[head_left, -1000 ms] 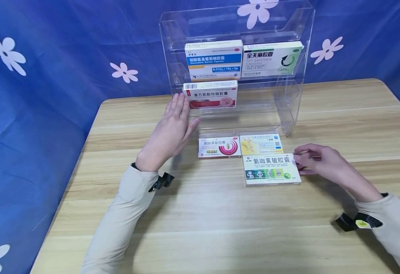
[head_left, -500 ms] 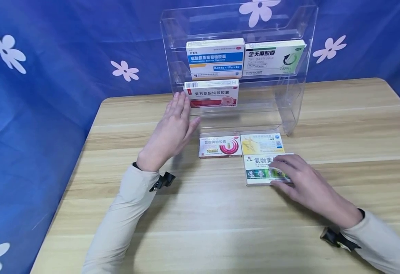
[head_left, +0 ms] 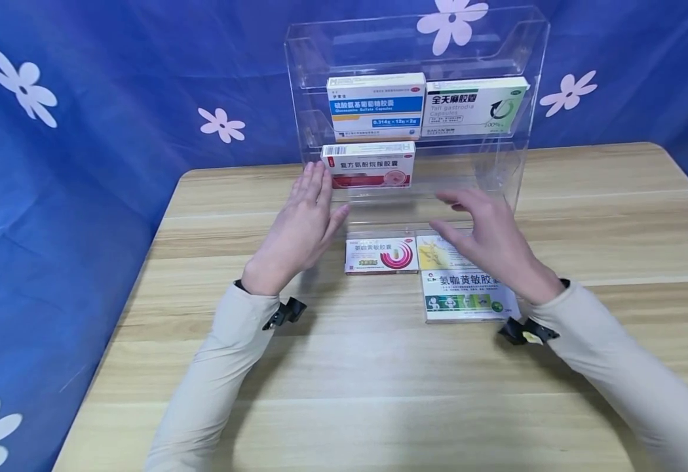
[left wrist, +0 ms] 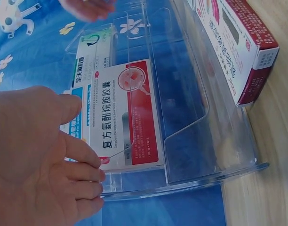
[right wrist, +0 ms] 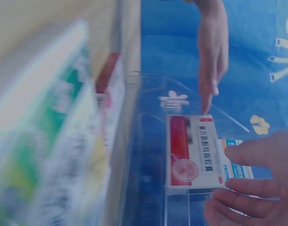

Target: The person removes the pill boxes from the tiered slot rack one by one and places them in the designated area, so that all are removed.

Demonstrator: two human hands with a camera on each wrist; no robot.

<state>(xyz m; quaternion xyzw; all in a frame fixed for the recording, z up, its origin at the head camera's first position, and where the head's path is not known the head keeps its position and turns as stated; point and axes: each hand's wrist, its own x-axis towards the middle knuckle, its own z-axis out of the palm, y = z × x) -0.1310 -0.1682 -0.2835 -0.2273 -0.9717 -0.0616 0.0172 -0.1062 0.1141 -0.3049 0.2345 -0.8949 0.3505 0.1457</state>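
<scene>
My left hand (head_left: pixel 299 219) has straight fingers against the left end of a red-and-white capsule box (head_left: pixel 370 165), which leans on a middle tier of the clear acrylic rack (head_left: pixel 415 208). Over the rack's front right hovers my right hand (head_left: pixel 488 236), thumb and fingers apart, nothing between them. Below it lie a yellow-and-white medicine box (head_left: pixel 432 254), partly hidden by that hand, and a larger green-and-white capsule box (head_left: pixel 462 295). The right wrist view shows the right hand (right wrist: pixel 254 183) near the red-and-white box's end, and the green-and-white box (right wrist: pixel 59 117) blurred up close.
A blue-and-white box (head_left: pixel 376 108) and a green-and-white Tall Gastrodia box (head_left: pixel 474 108) stand side by side one tier higher. A box with pink rings (head_left: pixel 381 255) lies at the rack's foot, left of the yellow one. Behind the wooden table (head_left: pixel 332 393) hangs a blue flowered cloth (head_left: pixel 114 85).
My right hand has left the right end of the larger green-and-white box, crossed over it and risen toward the rack. The left hand stays at the red-and-white box.
</scene>
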